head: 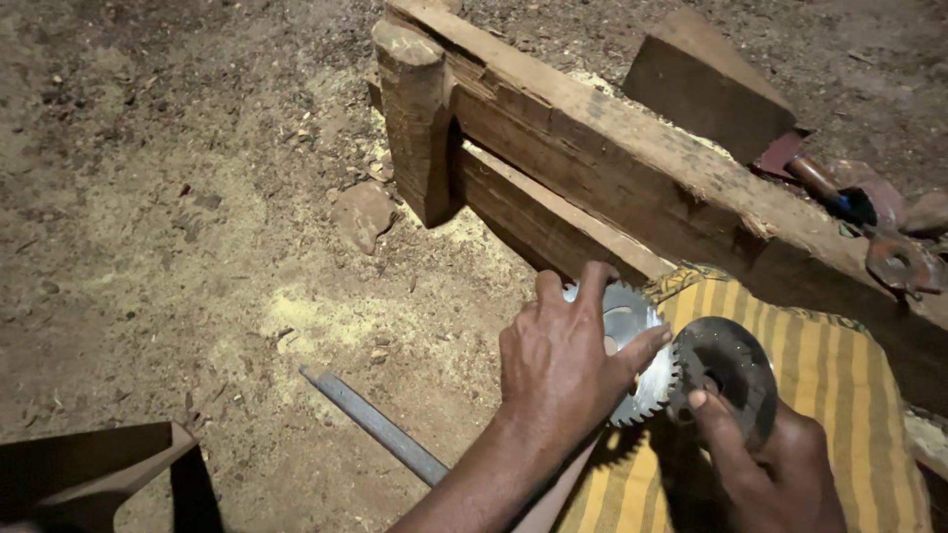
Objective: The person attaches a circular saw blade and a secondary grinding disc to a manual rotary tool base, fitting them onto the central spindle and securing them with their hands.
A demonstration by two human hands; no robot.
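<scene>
Toothed saw blade (637,355): round, so no long axis; flat face turned up toward the camera, tilted, teeth ringing the rim. Held in the left hand (561,367), grip closed over its near-left edge. Dark round disc (729,377): just right of the blade, rims touching, pinched by the right hand (765,464). Beneath both: yellow striped cloth (839,380).

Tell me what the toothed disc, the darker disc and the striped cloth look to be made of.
Toothed disc, held by the left hand: bright metal, likely steel, shiny with cut teeth. Darker disc, held by the right hand: apparently dull, tarnished metal. Striped cloth: woven fabric, yellow with dark stripes.
</scene>
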